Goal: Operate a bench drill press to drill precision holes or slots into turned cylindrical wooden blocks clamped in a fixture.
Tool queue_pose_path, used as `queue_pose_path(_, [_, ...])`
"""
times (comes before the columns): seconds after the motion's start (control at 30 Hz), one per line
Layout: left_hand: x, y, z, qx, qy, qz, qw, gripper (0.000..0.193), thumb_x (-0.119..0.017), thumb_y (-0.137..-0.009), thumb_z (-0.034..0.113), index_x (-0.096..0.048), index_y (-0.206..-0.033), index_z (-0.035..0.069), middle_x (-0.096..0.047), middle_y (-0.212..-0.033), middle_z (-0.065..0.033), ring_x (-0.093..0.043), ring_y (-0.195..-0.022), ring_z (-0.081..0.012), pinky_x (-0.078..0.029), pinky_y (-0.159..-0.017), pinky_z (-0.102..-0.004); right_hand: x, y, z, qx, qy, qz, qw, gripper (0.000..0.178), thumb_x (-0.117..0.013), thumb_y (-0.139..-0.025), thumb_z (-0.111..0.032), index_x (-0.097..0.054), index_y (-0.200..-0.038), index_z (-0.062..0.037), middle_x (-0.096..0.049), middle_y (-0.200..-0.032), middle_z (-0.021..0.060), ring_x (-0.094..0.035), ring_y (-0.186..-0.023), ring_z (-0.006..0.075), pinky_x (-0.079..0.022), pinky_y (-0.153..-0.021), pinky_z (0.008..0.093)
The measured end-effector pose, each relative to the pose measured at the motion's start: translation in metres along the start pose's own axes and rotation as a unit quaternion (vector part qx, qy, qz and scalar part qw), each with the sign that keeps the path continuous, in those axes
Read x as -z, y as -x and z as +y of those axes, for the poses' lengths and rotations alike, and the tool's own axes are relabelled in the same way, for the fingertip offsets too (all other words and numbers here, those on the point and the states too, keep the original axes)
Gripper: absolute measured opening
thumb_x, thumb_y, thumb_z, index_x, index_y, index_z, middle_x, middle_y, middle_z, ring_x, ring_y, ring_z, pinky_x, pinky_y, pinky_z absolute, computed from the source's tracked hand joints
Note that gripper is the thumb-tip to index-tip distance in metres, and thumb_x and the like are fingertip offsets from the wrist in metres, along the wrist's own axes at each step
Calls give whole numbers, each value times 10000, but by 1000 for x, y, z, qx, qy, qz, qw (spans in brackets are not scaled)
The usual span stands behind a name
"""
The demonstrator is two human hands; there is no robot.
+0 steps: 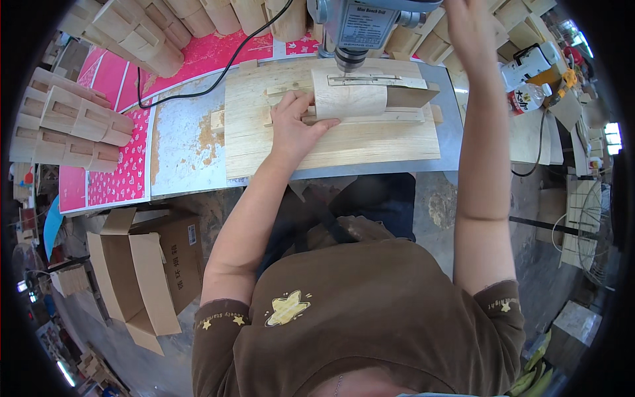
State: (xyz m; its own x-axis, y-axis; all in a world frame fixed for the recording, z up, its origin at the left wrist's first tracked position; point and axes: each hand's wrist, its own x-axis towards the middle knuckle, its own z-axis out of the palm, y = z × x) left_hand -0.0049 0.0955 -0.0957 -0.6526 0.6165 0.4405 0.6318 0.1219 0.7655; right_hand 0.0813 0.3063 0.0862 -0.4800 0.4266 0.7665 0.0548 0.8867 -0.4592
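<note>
Wooden curved piece (349,99) pressed by open left hand (296,126); right hand (468,30) raised, grip hidden.

left hand (293,126) lies flat, fingers spread; right hand (468,26) reaches up, arm extended.
</note>
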Motion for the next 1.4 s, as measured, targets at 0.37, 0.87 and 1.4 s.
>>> queue_pose_path(0.37, [86, 24, -1, 1, -22, -59, 998, 290, -796, -588, 59, -638, -829, 23, -578, -819, -29, -561, -731, -144, -466, -645, -280, 7, 128, 46, 51, 64, -299, 951, 277, -672, -743, -137, -534, -948, -13, -545, -861, 135, -511, -856, 331, -407, -743, 394])
queue_pose_path(0.87, [123, 26, 33, 464, 291, 49, 835, 333, -735, -758, 293, -609, -786, -14, -538, -559, -16, -428, -404, -66, -298, -378, -216, 5, 145, 18, 55, 35, -301, 951, 318, -692, -724, -143, -551, -979, -15, -553, -878, 119, -510, -856, 318, -410, -745, 388])
queue_pose_path(1.4, [131, 23, 38, 467, 221, -37, 855, 413, -739, -741, 345, -611, -796, -44, -522, -523, -13, -413, -388, -47, -324, -360, -199, 12, 142, 19, 42, 22, -314, 948, 266, -694, -717, -144, -565, -921, -32, -564, -871, 97, -514, -860, 301, -422, -734, 384])
